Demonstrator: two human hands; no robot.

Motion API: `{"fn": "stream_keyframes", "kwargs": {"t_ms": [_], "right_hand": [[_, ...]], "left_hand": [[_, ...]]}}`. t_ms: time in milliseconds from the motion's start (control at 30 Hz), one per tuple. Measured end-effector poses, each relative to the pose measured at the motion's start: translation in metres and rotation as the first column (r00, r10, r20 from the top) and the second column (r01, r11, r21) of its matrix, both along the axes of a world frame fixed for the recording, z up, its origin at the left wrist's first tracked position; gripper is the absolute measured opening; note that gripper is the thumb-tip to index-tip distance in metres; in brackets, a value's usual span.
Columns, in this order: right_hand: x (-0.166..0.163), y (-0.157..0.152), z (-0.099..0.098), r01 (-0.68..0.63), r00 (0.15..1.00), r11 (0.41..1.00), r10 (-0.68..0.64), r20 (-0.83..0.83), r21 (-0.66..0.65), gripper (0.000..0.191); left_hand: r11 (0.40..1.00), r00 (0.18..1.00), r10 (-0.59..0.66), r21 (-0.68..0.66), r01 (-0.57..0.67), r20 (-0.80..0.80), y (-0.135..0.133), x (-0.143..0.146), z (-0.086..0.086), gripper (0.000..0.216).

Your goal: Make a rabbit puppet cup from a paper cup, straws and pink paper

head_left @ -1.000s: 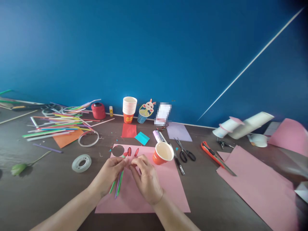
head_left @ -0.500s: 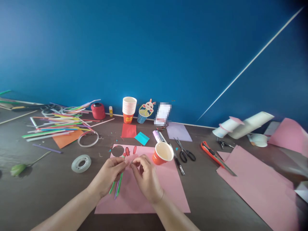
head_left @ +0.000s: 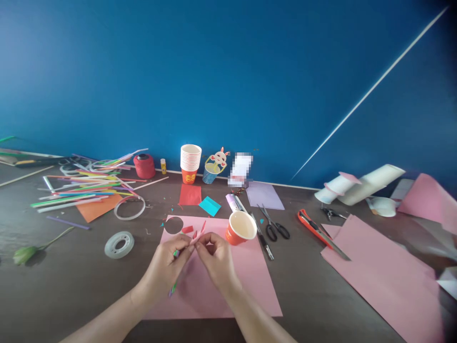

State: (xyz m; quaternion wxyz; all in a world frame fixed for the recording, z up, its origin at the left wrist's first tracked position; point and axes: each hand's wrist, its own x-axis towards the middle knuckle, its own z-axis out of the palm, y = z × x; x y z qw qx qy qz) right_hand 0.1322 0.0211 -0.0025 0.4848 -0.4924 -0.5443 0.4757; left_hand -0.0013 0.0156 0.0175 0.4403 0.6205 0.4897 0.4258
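Note:
My left hand (head_left: 172, 261) and my right hand (head_left: 217, 259) meet over a pink paper sheet (head_left: 250, 278), thumbs and fingertips pinched. Between them is a small pink paper cutout (head_left: 197, 235) with two red-centred ears pointing up, tilted so that its face is hidden. Green and purple straws (head_left: 173, 288) show partly under my left hand. A small red paper piece (head_left: 187, 229) lies just beyond my fingers. Right of my right hand, an orange-red paper cup (head_left: 236, 237) stands upright on the sheet. The sheet has a round hole near its far left corner.
Scissors (head_left: 273, 226), a pen (head_left: 264, 244) and an orange utility knife (head_left: 321, 233) with its blade out lie to the right. Tape (head_left: 119, 245) and many straws (head_left: 82, 190) lie left. Stacked cups (head_left: 190, 162) stand near the blue wall.
The pink cutout has tipped in my fingers, its ears now foreshortened and angled. Both hands stay pinched on it. The straws under my left hand show less.

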Motion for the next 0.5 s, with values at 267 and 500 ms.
{"fn": "stream_keyframes", "kwargs": {"t_ms": [267, 500], "right_hand": [[0.002, 0.002, -0.002, -0.096, 0.989, 0.984, 0.078, -0.125, -0.152, 0.015], [0.004, 0.003, -0.005, -0.138, 0.98, 0.975, 0.109, -0.164, -0.173, 0.017]], "left_hand": [[0.956, 0.985, 0.074, -0.294, -0.025, 0.156, 0.004, -0.003, -0.007, 0.028], [0.931, 0.964, 0.07, -0.363, 0.029, 0.256, 0.005, -0.005, -0.012, 0.03]]}}
